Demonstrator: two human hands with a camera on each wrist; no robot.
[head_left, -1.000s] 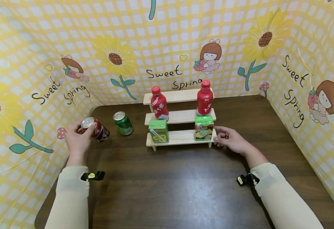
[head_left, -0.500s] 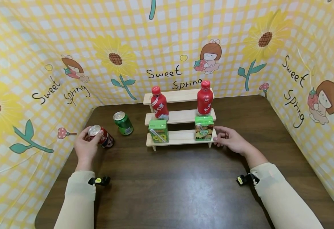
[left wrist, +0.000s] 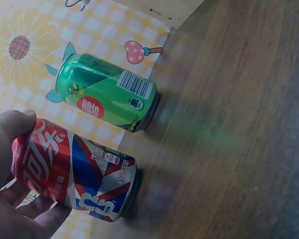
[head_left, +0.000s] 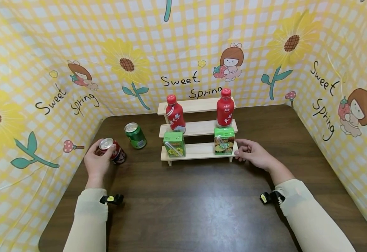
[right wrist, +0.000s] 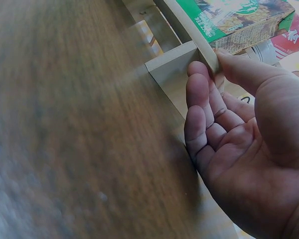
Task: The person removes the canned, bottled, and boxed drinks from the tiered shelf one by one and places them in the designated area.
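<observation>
My left hand [head_left: 97, 162] grips a red can [head_left: 118, 154] near its top, thumb on one side and fingers round the other. In the left wrist view the red can [left wrist: 79, 172] looks upright on the table or just at its surface. A green can [head_left: 135, 135] stands just behind and to the right of it. My right hand [head_left: 255, 154] pinches the right end of the lowest step of a wooden three-step rack [head_left: 199, 151]; the right wrist view shows the thumb above the board and curled fingers below. A green drink box [head_left: 224, 141] stands beside that thumb.
Another green box [head_left: 174, 145] stands at the left of the lowest step. Two red bottles, one at left [head_left: 175, 115] and one at right [head_left: 225, 109], stand on the middle step. Patterned cloth [head_left: 183, 42] surrounds the brown table [head_left: 183, 210] at back and sides.
My left hand has moved right and toward the table's front with the red can, slowing lately. The right hand, rack, boxes, bottles and green can have stayed put.
</observation>
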